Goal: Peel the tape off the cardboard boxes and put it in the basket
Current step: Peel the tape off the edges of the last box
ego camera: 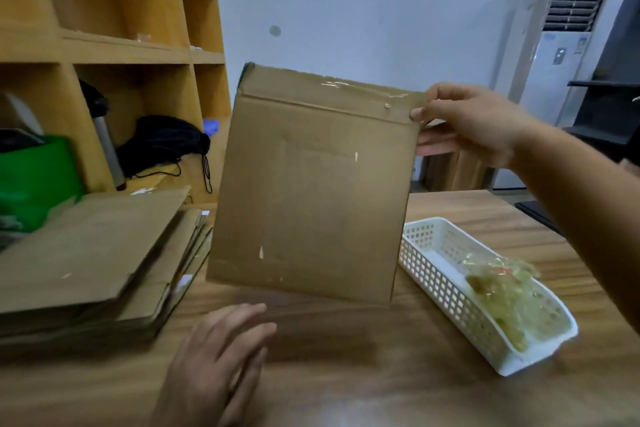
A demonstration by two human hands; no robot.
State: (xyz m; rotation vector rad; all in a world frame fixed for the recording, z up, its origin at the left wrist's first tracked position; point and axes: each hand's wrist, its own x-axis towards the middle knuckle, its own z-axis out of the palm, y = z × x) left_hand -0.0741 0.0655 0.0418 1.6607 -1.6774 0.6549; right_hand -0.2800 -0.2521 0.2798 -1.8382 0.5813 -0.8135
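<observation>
One strip of clear tape runs along the top flap of the cardboard box, which my right hand pinches by its right corner above the middle of the table, while my left hand lies open near the front edge. Held by one corner, the box could swing as I pull, and the tape might tear or ball up on itself short of the basket at the right edge.

it looked like an office back room: wooden cubby shelves beside a white wall, a floor-standing air conditioner, and flattened cardboard stacked on a wooden table.
</observation>
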